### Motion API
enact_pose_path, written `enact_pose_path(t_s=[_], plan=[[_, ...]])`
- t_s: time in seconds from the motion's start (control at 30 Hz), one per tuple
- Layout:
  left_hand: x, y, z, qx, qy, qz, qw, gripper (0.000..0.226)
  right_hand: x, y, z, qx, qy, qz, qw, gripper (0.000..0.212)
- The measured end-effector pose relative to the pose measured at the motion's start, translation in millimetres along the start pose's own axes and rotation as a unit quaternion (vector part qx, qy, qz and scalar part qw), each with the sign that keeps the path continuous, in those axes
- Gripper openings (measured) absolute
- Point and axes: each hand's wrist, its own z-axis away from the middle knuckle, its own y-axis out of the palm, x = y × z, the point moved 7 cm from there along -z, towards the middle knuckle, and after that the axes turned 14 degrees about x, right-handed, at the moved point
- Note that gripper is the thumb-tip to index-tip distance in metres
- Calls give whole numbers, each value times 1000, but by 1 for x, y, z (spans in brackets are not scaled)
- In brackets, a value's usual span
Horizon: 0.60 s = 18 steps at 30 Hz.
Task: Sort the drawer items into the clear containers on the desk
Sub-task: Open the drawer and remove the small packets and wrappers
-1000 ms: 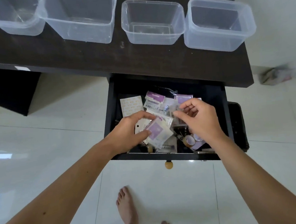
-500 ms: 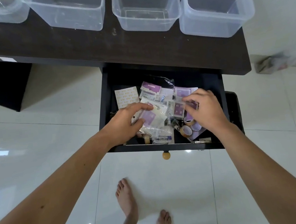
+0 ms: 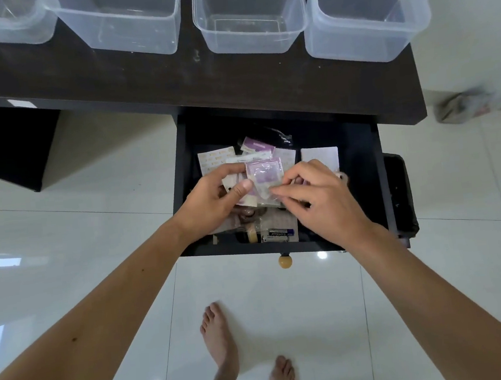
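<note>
- My left hand [image 3: 213, 202] grips a stack of small packets [image 3: 262, 176] over the open drawer [image 3: 362, 160]; my right hand [image 3: 320, 198] pinches its near edge.
- Four clear containers [image 3: 249, 15] stand empty on the bench [image 3: 140, 78].
- More packets and a battery [image 3: 278, 235] lie in the drawer.

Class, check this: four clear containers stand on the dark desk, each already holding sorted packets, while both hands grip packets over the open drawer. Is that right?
Not quite. The head view shows the four clear containers on the desk holding nothing. The rest stands: the left hand and right hand grip packets over the open drawer.
</note>
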Motion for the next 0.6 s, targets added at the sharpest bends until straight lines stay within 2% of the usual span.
enact_pose_path(t_s=[0.1,0.23,0.43,0.6], plan=[[-1,-2,1,-15,12,22,1000,62,7,7,-3,33,-21,-2,999,15],[5,-4,-1,-28,15,9,999,48,9,15,-5,66,-11,-30,997,24],[8,-12,0,-68,-11,-51,996,44,-18,9,-1,56,99,-152,982,30],[0,-8,2,-60,10,-68,996,50,-58,-2,7,20,186,-179,966,27]])
